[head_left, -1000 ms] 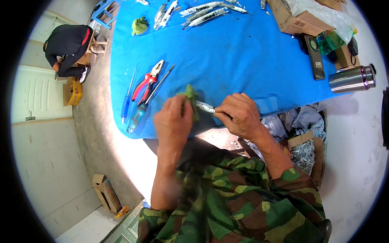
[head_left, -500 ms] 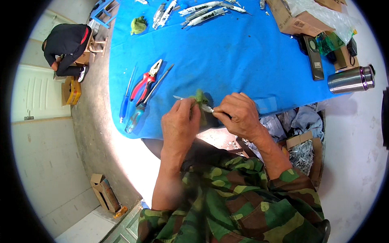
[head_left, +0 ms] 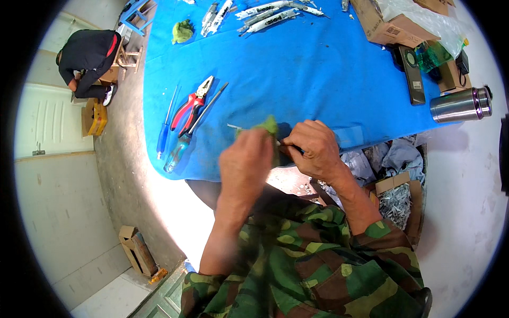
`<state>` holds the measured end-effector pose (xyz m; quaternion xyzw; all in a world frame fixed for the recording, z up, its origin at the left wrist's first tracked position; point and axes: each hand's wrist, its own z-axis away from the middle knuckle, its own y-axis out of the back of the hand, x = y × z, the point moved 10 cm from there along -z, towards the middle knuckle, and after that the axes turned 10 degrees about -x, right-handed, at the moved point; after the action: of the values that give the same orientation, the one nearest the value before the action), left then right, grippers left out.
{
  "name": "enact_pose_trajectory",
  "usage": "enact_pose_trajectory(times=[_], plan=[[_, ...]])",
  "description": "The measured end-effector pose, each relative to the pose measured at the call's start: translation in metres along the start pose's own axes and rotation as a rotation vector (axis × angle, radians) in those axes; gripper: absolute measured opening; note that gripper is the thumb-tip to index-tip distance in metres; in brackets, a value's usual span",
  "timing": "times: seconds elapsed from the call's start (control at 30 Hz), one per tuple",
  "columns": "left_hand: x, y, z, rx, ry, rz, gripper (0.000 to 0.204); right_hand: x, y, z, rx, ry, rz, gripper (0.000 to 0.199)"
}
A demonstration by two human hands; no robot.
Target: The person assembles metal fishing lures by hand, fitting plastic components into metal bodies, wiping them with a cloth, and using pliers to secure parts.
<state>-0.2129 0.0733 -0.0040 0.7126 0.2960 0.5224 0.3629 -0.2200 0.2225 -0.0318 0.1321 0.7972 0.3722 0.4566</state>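
Observation:
My left hand (head_left: 245, 159), blurred by motion, is closed on a green cloth (head_left: 270, 126) at the near edge of the blue-covered table. Beside it, my right hand (head_left: 313, 148) has its fingers pinched on the end of a slim white tube-like piece, now mostly hidden between the hands. A thin white tip (head_left: 233, 126) shows left of the cloth; whether it belongs to the same piece I cannot tell. Left of my hands lie red-handled pliers (head_left: 192, 108), a blue-handled screwdriver (head_left: 163, 135) and a larger teal-handled screwdriver (head_left: 180, 151).
Several slim white tubes (head_left: 270, 20) and another green cloth (head_left: 182, 32) lie at the far side. At right are a steel flask (head_left: 460, 105), a dark phone-like device (head_left: 411, 74) and a cardboard box (head_left: 389, 29). A filled carton (head_left: 395, 204) stands below. Another person (head_left: 87, 58) sits at far left.
My left hand has moved a little to the right with the green cloth, up close to my right hand, covering the white piece. My right hand has stayed almost in place.

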Motion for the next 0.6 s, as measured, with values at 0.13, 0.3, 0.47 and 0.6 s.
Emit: enact_pose_trajectory(times=[0.13,0.3,0.47,0.6], plan=[[0.005,-0.013,-0.001,-0.078,0.039,0.018,0.011,-0.001,0.002,0.0,0.01,0.013,-0.002,0.012],[-0.034,0.012,-0.007,-0.006,0.132,-0.053,0.009,-0.004,0.001,-0.002,-0.013,-0.004,-0.029,0.011],[-0.037,0.023,-0.011,-0.005,0.164,-0.066,0.009,-0.003,0.002,-0.002,-0.005,-0.009,-0.041,0.011],[-0.01,0.011,-0.006,-0.022,0.067,0.005,0.011,0.0,-0.001,-0.001,0.005,-0.002,-0.024,0.011]])
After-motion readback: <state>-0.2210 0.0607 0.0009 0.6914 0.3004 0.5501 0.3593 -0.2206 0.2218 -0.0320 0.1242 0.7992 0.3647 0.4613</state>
